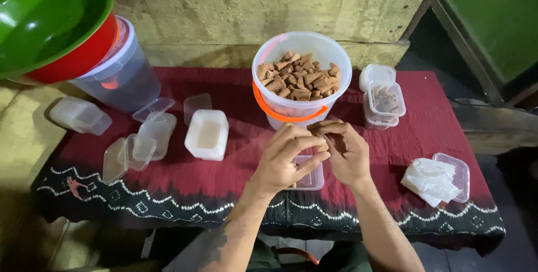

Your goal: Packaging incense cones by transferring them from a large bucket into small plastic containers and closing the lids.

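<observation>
Head view | maroon batik cloth [426, 126] | white bucket [301, 75] of brown biscuits at back edge | clear tub [311, 179] near front edge, beneath hands | left hand [283, 160] and right hand [344, 151] pinching biscuits [322, 144] | step: filling tub; next needs careful placing.

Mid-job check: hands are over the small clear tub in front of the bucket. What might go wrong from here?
1. The small clear tub sits close to the table's front edge; a nudge from the left hand or right hand might tip it off.
2. The brown pieces are heaped high in the white bucket, so reaching in may spill some.
3. The filled tubs are stacked and could topple if bumped.
</observation>
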